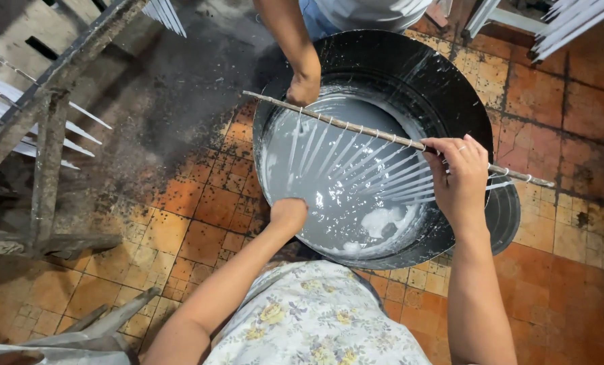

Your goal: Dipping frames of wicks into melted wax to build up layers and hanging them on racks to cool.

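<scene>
A view from above of a wide black basin (451, 81) on a floor (200, 223) of worn orange and yellow tiles. The basin holds pale grey liquid (336, 196), glossy, with a whiter patch near its lower right.

A thin stick (383, 137) lies slantwise over the basin, from upper left to lower right, its right end reaching past the rim. A row of thin white rods (376, 169) hangs from it on short ties, fanning down and leftward towards the liquid; their lower ends look wet and grey.

The wearer's right hand (461, 179) is closed around the stick near its right end, fingers wrapped over the top. A ring shows on one finger. The wearer's left hand (288, 213) rests on the basin's near left rim, fingers curled over the edge; how tightly it holds cannot be told. Both forearms are bare, and a floral garment (315, 318) fills the bottom centre.

Another person stands across the basin at the top. That person's hand (304, 88) is closed as a fist at the stick's left end, by the far rim.

At left is a grey, crusted wooden rack (45, 135) with more white rods sticking out. More white rods (572, 23) show at the top right corner. The floor beside the basin's left is stained dark.
</scene>
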